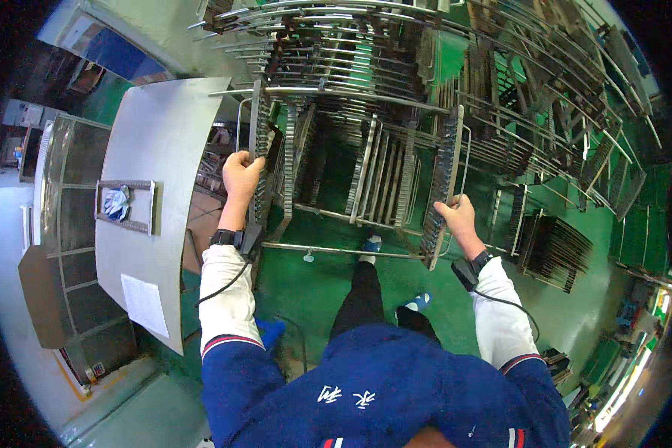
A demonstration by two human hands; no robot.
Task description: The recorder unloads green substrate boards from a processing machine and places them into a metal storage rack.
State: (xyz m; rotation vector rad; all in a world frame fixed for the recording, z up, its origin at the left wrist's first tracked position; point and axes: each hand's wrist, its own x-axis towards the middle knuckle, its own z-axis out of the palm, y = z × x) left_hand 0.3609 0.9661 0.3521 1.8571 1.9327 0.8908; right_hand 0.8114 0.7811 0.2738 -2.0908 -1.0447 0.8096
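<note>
In front of me is an open metal rack frame [343, 251], with toothed side bars joined by long round rods. My left hand [242, 183] is closed round its left side by the looped wire handle. My right hand [459, 224] grips the right side bar, thumb on the toothed face and fingers on the outer side by the other handle. The frame is held level between both hands, over the green floor and my feet. Through it show more slatted racks [381, 172] standing beyond. A small tag hangs from the near rod.
More metal racks [545, 82] crowd the far side and right. A finned stack [556, 250] stands on the floor at right. On the left, a grey table [145, 134] carries a small metal frame [153, 209], gloves [117, 201] and a paper sheet [145, 305].
</note>
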